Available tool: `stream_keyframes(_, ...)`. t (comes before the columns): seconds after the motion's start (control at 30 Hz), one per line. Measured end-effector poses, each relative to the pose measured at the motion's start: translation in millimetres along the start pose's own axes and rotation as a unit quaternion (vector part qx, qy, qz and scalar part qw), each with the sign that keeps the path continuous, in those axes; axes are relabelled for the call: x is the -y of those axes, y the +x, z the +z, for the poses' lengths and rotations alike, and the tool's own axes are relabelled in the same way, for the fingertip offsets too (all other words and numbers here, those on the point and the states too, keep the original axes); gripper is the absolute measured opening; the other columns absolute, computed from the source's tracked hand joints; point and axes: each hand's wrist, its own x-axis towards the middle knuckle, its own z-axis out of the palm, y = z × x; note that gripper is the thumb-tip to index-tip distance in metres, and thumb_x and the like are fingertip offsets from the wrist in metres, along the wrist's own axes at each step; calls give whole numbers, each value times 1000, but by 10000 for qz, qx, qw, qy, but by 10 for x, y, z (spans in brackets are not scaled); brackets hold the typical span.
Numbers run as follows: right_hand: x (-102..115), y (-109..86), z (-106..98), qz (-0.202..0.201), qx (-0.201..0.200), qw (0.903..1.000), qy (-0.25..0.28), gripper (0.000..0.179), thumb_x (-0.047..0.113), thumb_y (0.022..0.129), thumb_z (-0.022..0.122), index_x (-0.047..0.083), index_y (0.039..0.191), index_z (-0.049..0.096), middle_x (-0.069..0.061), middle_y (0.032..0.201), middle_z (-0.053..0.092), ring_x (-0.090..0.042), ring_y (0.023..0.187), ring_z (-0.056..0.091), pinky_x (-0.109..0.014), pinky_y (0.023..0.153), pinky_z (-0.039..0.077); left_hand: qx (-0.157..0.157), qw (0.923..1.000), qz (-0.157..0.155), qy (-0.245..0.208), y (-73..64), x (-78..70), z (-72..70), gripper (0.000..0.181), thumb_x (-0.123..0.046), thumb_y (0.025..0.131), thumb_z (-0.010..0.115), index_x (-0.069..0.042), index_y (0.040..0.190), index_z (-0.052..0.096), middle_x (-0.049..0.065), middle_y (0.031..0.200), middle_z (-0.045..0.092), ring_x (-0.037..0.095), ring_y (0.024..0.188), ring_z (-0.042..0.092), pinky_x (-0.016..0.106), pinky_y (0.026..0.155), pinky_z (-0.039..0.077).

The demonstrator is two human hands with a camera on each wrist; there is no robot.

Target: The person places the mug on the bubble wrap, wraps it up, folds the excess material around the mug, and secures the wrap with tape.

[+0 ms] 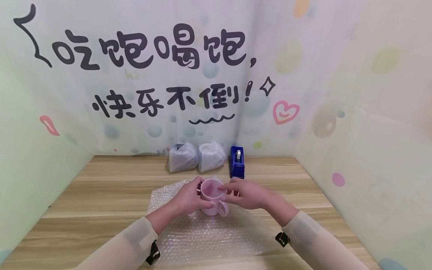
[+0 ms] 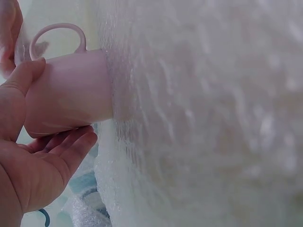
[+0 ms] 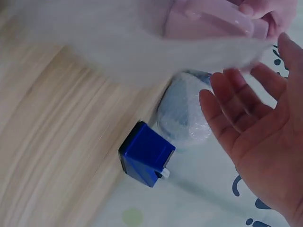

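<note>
- Two wrapped bundles (image 1: 183, 159), blue tape dispenser (image 1: 237, 167) behind, on desk (image 1: 111, 187).
- Pink mug (image 2: 71, 92): mouth up on bubble wrap (image 1: 216, 240).
- Left grip (image 1: 189, 197): curled round mug.
- Right grip (image 1: 247, 193): loose-fingered by the rim, perhaps touching wrap.

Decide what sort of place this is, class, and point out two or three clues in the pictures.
It looks like a small packing station: a pink mug stands on bubble wrap, two wrapped bundles sit at the back of the wooden table, and a blue tape dispenser stands beside them.
</note>
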Motion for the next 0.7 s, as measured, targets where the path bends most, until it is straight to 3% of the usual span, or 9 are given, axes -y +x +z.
stream_keyframes(0.1, -36, 8, 33, -145, 197, 9994, -255, 40, 39, 114, 58, 13, 142, 73, 2, 110, 70, -7, 93, 63, -29, 82, 58, -13, 10000, 48, -43, 7, 4, 23, 65, -19, 79, 99, -2, 129, 61, 15, 124, 75, 31, 119, 73, 44, 97, 65)
stream_keyframes(0.2, -50, 41, 73, -409, 96, 9975, -576, 34, 32, 117, 54, 12, 135, 75, 1, 111, 73, -10, 98, 66, -33, 89, 60, 29, 9999, 72, -107, 7, -6, 27, 65, -19, 80, 98, -2, 130, 61, 16, 126, 74, 34, 122, 73, 46, 100, 64)
stream_keyframes(0.33, -36, 78, 111, -569, -70, 9942, -911, 27, 26, 117, 53, 13, 125, 75, 1, 105, 72, -11, 96, 66, -35, 90, 61, 402, 9990, 184, -19, -15, -28, -100, 72, -24, 85, 95, -1, 142, 58, 19, 139, 70, 41, 134, 67, 55, 112, 58)
stream_keyframes(0.43, -23, 81, 132, -516, -104, 9936, -997, 26, 27, 117, 53, 15, 124, 75, 3, 104, 70, -10, 95, 64, -33, 89, 61, 563, 9979, 177, 261, -33, -36, -349, 73, -33, 95, 86, -2, 153, 54, 21, 152, 63, 45, 144, 59, 62, 120, 50)
stream_keyframes(0.5, -17, 79, 147, -496, -136, 9937, -998, 26, 27, 116, 53, 14, 124, 74, 2, 106, 70, -10, 97, 64, -33, 89, 61, 390, 9972, 178, 616, -39, -8, -570, 64, -35, 102, 77, -1, 153, 57, 24, 153, 63, 46, 142, 60, 64, 119, 50)
stream_keyframes(0.6, -14, 67, 161, -447, -176, 9944, -945, 26, 27, 117, 53, 14, 124, 74, 2, 109, 71, -11, 101, 65, -33, 92, 61, 39, 9933, 133, 1150, -42, 124, -876, 48, -28, 108, 65, 3, 144, 63, 27, 143, 69, 47, 133, 66, 63, 114, 54)
stream_keyframes(0.7, -17, 52, 173, -408, -179, 9949, -900, 26, 27, 117, 53, 13, 124, 74, 1, 111, 71, -12, 103, 65, -35, 93, 61, -62, 9879, -200, 1534, -71, 323, -1087, 45, -23, 107, 62, 11, 136, 65, 32, 131, 72, 49, 122, 70, 62, 107, 58)
